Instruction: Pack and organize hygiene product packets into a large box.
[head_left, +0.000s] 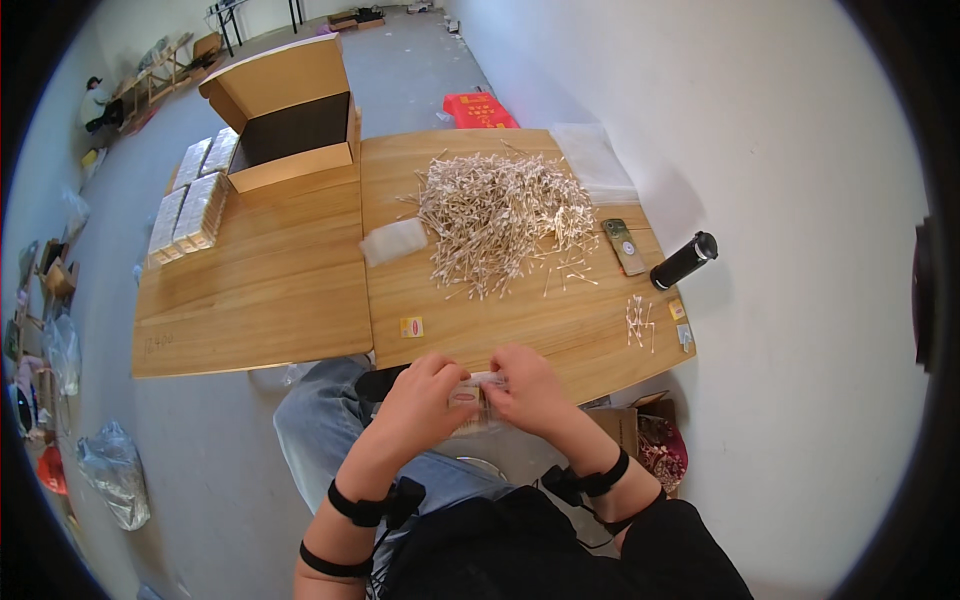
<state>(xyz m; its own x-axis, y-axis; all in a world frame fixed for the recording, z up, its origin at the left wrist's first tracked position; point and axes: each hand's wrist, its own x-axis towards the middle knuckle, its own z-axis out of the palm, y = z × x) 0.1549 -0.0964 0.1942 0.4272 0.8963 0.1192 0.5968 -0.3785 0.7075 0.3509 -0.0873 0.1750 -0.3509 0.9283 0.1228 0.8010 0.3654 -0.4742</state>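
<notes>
Both hands meet just below the near edge of the pale wooden tabletop [300, 300], over the person's lap. The left hand [425, 400] and right hand [530, 390] are each closed on the ends of a small clear plastic packet of cotton swabs [478, 392]. Farther up the tabletop lies a big loose heap of white cotton swabs [500, 215], with a black cylindrical bottle [684, 261] near the right edge.

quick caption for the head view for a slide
Both hands, left hand and right hand, hold a small clear packet at the edge of a wooden table heaped with cotton swabs.
</notes>
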